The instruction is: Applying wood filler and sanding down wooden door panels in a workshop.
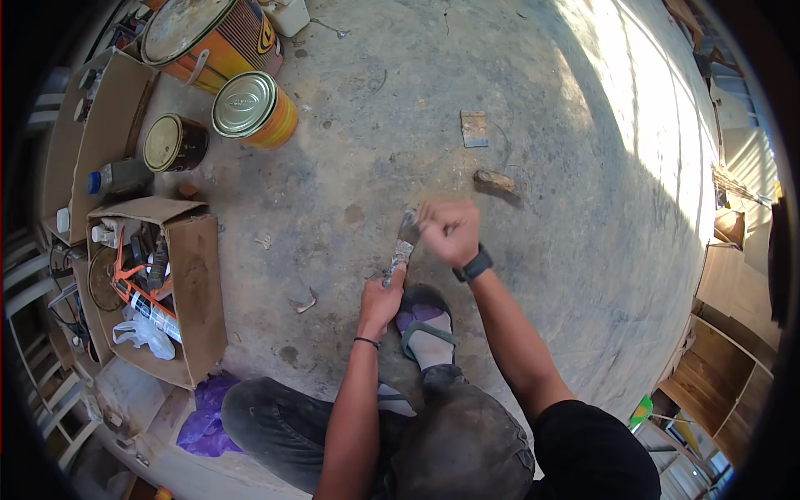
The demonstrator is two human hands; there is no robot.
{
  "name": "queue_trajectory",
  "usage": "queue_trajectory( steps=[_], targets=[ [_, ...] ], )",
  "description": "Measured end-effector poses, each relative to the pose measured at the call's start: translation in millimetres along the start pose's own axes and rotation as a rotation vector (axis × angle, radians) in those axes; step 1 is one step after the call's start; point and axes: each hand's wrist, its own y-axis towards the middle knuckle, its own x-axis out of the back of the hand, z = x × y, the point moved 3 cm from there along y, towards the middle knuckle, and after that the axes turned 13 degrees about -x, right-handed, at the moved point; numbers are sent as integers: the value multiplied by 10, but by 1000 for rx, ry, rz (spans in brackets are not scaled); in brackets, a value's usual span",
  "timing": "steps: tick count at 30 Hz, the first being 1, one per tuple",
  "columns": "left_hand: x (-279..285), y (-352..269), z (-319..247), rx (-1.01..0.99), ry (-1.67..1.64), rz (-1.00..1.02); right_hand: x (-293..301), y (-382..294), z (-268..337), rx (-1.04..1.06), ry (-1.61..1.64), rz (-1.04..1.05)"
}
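Observation:
My left hand [382, 301] is closed around the handle of a worn paintbrush [402, 250], crusted with pale paint, its bristle end pointing away from me. Beside the bristles is my right hand [449, 230], curled with its fingers bent in and slightly blurred; whether it touches the brush or holds something small cannot be told. A dark watch is on the right wrist. Beyond my hands, a short piece of wood [495, 181] lies on the concrete floor, and a small flat piece with a worn, brownish surface [474, 129] lies farther off.
At left stand an open cardboard box [200, 300] with a caulking gun and plastic bag, a yellow-orange tin [275, 122], a small dark tin [190, 145], a large paint can [250, 44] and a blue-capped bottle [128, 178]. My sandalled foot [428, 337] is just below my hands.

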Motion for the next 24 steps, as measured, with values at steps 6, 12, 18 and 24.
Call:
queue_trajectory(
  steps=[6, 12, 18, 24],
  targets=[
    [-23, 47, 97, -77, -139, -20, -433, -363, 94, 354, -366, 241],
    [-43, 9, 100, -154, -18, 57, -309, -367, -56, 207, -356, 13],
    [17, 26, 98, -182, -10, -11, -415, -214, -166, 411, -493, 121],
    [-102, 89, -13, -94, -8, 64, -350, -179, -56, 328, -387, 261]
  ],
)
